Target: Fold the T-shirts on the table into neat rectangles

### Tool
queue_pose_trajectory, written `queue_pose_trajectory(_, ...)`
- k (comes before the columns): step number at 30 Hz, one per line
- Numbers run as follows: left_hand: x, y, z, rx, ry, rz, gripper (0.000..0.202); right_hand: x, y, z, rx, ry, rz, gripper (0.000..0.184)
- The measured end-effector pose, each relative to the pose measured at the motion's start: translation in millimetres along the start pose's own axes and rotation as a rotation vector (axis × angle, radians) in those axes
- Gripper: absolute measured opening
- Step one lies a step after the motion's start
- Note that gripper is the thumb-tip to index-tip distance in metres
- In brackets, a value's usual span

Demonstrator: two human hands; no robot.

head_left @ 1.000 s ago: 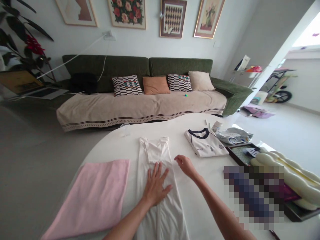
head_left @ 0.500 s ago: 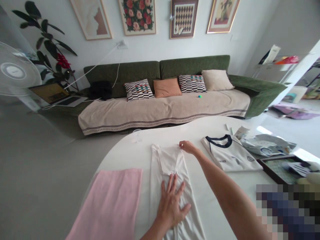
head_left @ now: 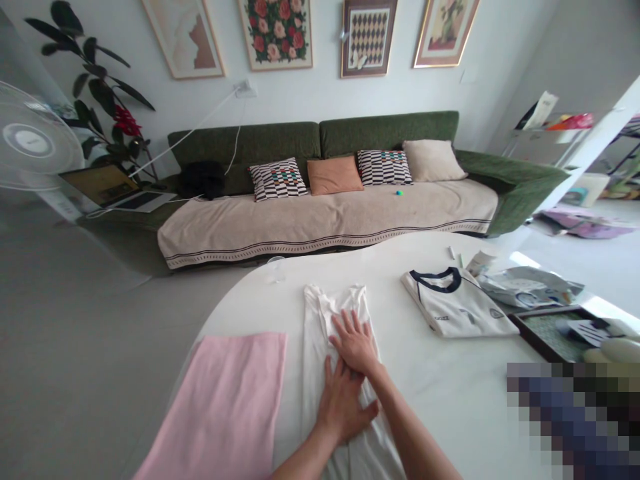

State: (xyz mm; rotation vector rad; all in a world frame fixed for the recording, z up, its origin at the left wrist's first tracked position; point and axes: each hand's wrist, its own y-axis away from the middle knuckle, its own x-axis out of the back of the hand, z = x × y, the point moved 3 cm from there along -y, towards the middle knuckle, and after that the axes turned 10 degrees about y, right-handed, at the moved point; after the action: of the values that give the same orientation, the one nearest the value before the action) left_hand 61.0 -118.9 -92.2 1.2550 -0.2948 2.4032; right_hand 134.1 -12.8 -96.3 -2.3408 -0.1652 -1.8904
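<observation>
A white garment (head_left: 313, 363) lies in a long narrow strip on the white table, its neckline at the far end. My left hand (head_left: 344, 403) rests flat on the middle of it with fingers spread. Just beyond, my right hand (head_left: 354, 341) presses flat on the cloth below the neckline, fingers apart and its heel overlapping my left fingertips. To the left lies a folded pink cloth (head_left: 227, 400). A folded white shirt with a navy collar (head_left: 463, 310) lies to the right.
At the table's right are a silver plastic bag (head_left: 533, 288) and a dark-rimmed tray (head_left: 537, 343) with items in it. A clear glass (head_left: 275, 268) stands near the far left edge. Beyond the table (head_left: 425, 407) is a green sofa (head_left: 280, 141).
My right hand has let go of the garment's far right corner and come back toward me, now flat on the cloth. My left hand stays nearly in place.
</observation>
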Motion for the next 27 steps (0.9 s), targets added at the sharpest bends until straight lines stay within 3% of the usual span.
queue_pose_trajectory(3,-0.5,2.4,0.7,-0.033,-0.043,0.035,0.065,0.2,9.7,-8.7,0.054,-0.066,-0.091,0.051)
queue_pose_trajectory(7,1.3,3.6,-0.1,-0.063,-0.051,0.071,0.056,29.2,41.2,10.6,-0.01,-0.089,-0.054,0.052)
queue_pose_trajectory(10,5.9,1.6,-0.4,-0.08,0.018,0.119,0.051,41.8,116.7,20.7,-0.004,-0.093,-0.011,0.047)
queue_pose_trajectory(13,14.5,13.2,6.4,-0.102,0.127,0.221,0.044,37.9,212.2,14.0,0.123,-0.156,0.067,0.043)
queue_pose_trajectory(15,19.7,39.2,14.6,-0.133,0.205,0.247,0.036,31.7,264.7,5.2,0.184,-0.183,0.129,0.038)
queue_pose_trajectory(17,22.6,81.1,21.8,-0.161,0.262,0.207,0.027,25.5,297.9,-3.1,0.202,-0.168,0.161,0.032)
queue_pose_trajectory(19,22.7,131.1,23.7,-0.169,0.28,0.112,0.021,21.5,311.2,-9.0,0.192,-0.122,0.175,0.026)
queue_pose_trajectory(22,22.2,193.7,15.1,-0.172,0.275,-0.036,0.024,21.3,306.6,-12.2,0.173,-0.058,0.158,0.025)
queue_pose_trajectory(24,24.9,213.8,5.0,-0.13,0.276,-0.041,0.018,24.2,298.2,-12.2,0.186,-0.045,0.116,0.024)
queue_pose_trajectory(27,29.0,215.0,-3.2,-0.074,0.266,0.017,0.018,29.4,290.1,-12.2,0.221,-0.013,0.078,0.024)
